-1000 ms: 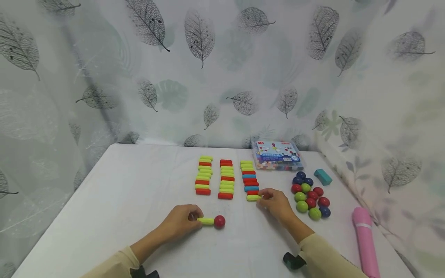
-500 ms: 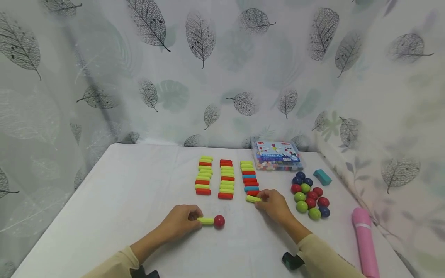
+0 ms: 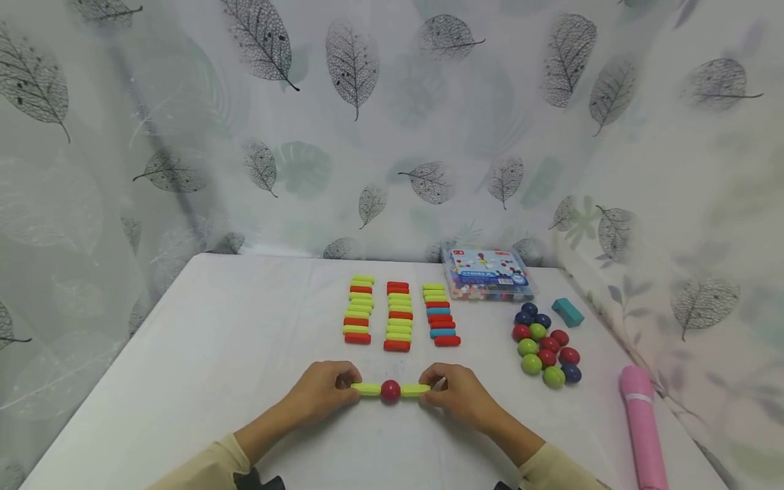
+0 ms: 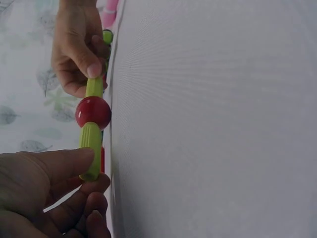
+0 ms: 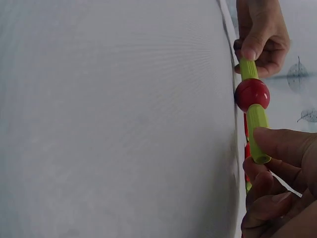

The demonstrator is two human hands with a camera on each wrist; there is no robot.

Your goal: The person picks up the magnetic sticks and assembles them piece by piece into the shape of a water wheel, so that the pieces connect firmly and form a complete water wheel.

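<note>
My left hand (image 3: 324,389) pinches a yellow-green ribbed rod (image 4: 90,140) between thumb and fingers. A shiny red ball (image 3: 390,390) sits at that rod's inner end. From the other side my right hand (image 3: 458,393) pinches a second yellow-green rod (image 5: 257,130), its inner end against the ball. Rod, ball and rod form one straight line across the front of the table in the head view. Both wrist views show the thumbs lying along the rods, with the ball between the two hands. The outer rod ends are partly covered by fingers in the head view.
Behind the hands lie three columns of red, yellow-green and blue rods (image 3: 399,315). A clear plastic box (image 3: 488,273) stands at the back right. Several coloured balls (image 3: 548,357) cluster at right, near a teal block (image 3: 569,312) and a pink roll (image 3: 644,425).
My right hand took the front yellow-green rod from the right column and brought it left and nearer, to the red ball. My left hand stayed almost still with its rod.
</note>
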